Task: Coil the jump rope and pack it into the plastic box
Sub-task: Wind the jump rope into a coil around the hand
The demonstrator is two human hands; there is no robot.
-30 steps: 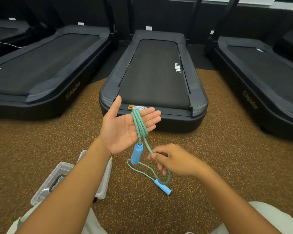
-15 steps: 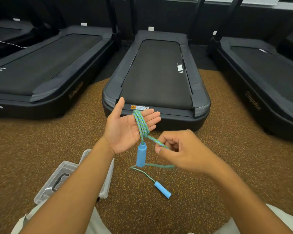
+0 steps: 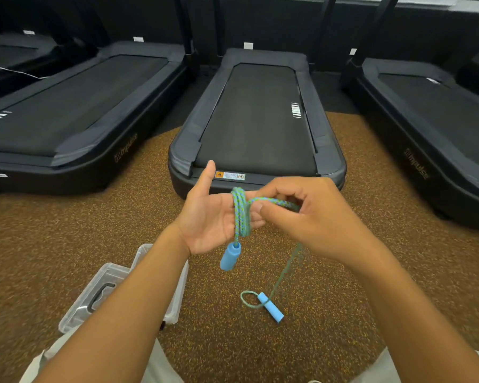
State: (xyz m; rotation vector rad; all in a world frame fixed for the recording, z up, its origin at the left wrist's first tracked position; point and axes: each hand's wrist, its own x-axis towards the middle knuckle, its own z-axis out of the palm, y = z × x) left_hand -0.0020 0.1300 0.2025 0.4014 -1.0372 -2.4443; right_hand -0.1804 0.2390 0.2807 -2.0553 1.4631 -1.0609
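A green-and-blue braided jump rope [image 3: 240, 211] is looped several times around the fingers of my left hand [image 3: 209, 214], which is flat, palm up, thumb raised. One blue handle [image 3: 229, 256] hangs below that palm. My right hand [image 3: 313, 214] pinches a strand of the rope just right of the coil, over my left fingertips. From it the rope drops to the floor, where the second blue handle [image 3: 271, 307] lies beside a small loop. The clear plastic box [image 3: 174, 302] sits on the floor under my left forearm, partly hidden.
The box's clear lid with a dark handle [image 3: 94, 297] lies to its left. Three black treadmills stand ahead: one straight in front [image 3: 257, 120], one at left [image 3: 67, 114], one at right [image 3: 437, 120]. Brown speckled flooring surrounds me.
My right hand has risen from below the left palm to the fingertips, carrying the strand up and over the coil. The slack on the floor has shortened, and the floor handle has shifted slightly.
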